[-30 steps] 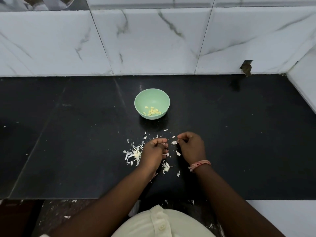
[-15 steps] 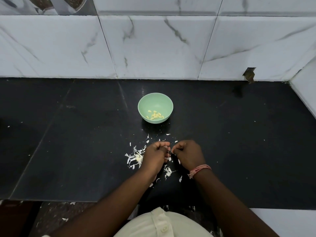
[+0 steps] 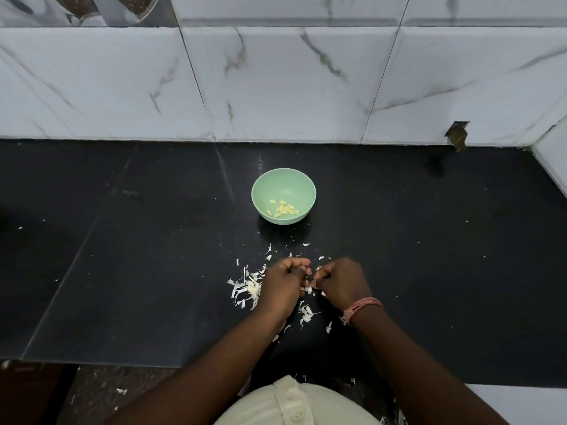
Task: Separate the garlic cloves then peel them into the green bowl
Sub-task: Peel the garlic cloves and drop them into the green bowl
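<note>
A small green bowl (image 3: 283,196) stands on the black counter (image 3: 414,256), with several peeled yellowish garlic cloves (image 3: 283,208) in its bottom. Just in front of it my left hand (image 3: 283,285) and my right hand (image 3: 340,283) are close together, fingers curled. Between their fingertips a small garlic clove (image 3: 308,289) shows as a white bit, mostly hidden by the fingers. White garlic skins (image 3: 247,288) lie scattered left of my left hand, with more skins (image 3: 305,312) under and between the wrists.
A white marble-tiled wall (image 3: 276,87) runs behind the counter and turns forward at the right. The counter's front edge lies near my body. A few skins have fallen onto the floor (image 3: 121,391) below.
My two hands have come closer together over the skins; a gap with a loose skin between them has shut. The view has tilted up a little.
</note>
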Available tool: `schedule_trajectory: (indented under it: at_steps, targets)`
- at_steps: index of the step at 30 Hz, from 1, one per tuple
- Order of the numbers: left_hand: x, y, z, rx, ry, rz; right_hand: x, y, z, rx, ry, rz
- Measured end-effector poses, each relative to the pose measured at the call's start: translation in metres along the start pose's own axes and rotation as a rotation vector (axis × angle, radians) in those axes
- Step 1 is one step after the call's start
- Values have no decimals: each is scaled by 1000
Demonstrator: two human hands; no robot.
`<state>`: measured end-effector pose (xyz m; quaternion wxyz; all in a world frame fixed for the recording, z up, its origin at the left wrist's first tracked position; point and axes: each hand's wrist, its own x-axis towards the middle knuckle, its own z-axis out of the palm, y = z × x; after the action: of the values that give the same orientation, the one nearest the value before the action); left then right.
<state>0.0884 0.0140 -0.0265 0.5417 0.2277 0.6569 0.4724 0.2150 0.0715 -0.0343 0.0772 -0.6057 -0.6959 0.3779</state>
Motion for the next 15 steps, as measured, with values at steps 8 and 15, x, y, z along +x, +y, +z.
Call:
schedule_trajectory:
  at_steps: [8,15]
  targets:
    - [1,2,2,32,9,-14,6,-16,6,-132,65,40]
    - [-6,6,-3,39,17,-12,15,-36,-13,-165,15,114]
